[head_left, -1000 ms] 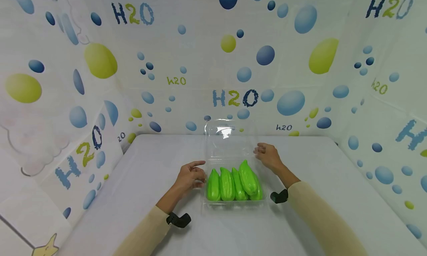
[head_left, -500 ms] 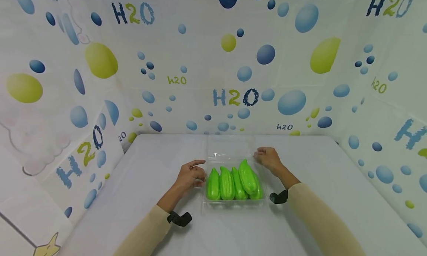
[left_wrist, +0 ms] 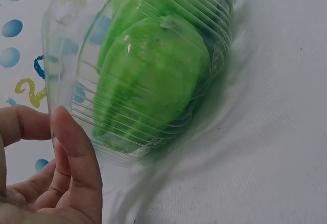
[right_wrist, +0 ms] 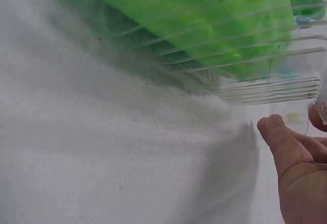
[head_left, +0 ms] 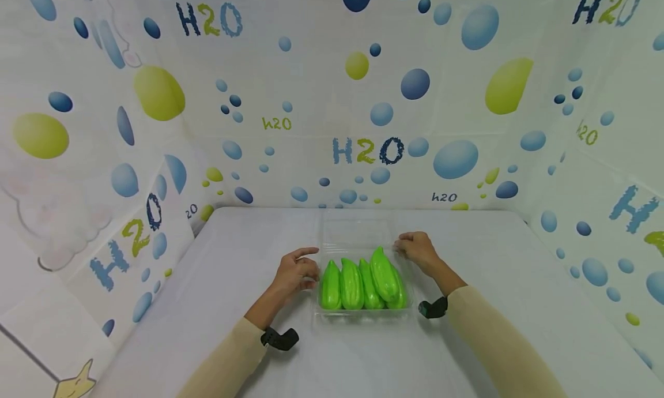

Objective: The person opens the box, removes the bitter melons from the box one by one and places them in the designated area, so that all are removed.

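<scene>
A clear plastic clamshell container (head_left: 358,312) stands at the middle of the table, its hinged lid (head_left: 358,231) folded back behind it. Inside lie several bright green, elongated, ridged vegetables (head_left: 353,285) with pointed tips; the rightmost ones overlap. At the container's left side, my left hand (head_left: 295,273) pinches its rim; the left wrist view shows thumb and forefinger (left_wrist: 76,142) on the clear edge. My right hand (head_left: 419,250) is at the back right corner by the hinge. In the right wrist view its fingers (right_wrist: 288,150) lie on both sides of the plastic edge.
A white cloth covers the table (head_left: 249,231). Behind and beside it hang white sheets (head_left: 311,86) printed with blue and green dots and H2O lettering. Dark bands (head_left: 280,339) sit on both wrists.
The container's lid, raised upright a second ago, has dropped backward and now lies low behind the base. My right hand has lowered slightly with it. The left hand stays about where it was.
</scene>
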The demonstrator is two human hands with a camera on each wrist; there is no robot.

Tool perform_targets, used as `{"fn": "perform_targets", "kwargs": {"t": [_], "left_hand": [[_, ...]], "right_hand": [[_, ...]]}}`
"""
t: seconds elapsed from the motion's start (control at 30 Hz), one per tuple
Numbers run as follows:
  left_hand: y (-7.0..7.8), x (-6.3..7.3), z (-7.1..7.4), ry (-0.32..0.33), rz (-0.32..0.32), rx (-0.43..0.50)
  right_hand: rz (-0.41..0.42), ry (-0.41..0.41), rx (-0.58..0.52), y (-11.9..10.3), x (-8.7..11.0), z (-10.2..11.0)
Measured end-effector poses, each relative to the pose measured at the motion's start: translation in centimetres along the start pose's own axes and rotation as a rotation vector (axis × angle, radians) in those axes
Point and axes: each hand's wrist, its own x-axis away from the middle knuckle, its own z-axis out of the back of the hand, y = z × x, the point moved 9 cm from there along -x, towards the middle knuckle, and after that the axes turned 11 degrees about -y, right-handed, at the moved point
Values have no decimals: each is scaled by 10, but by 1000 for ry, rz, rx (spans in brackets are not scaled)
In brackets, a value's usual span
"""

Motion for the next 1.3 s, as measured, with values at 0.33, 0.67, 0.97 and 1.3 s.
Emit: {"fn": "perform_targets", "kwargs": {"t": [0.33, 0.67, 0.97, 1.3], "left_hand": [[-1, -1, 3, 14, -8, -6], [5, -4, 6, 104, -56, -75], [9, -9, 6, 160, -115, -77], [12, -18, 0, 146, -147, -10]], "right_hand": [[-9, -20, 0, -2, 0, -2], [19, 146, 316, -29, 22, 7], [173, 229, 452, -61, 47, 1], [239, 180, 391, -67, 64, -17]]}}
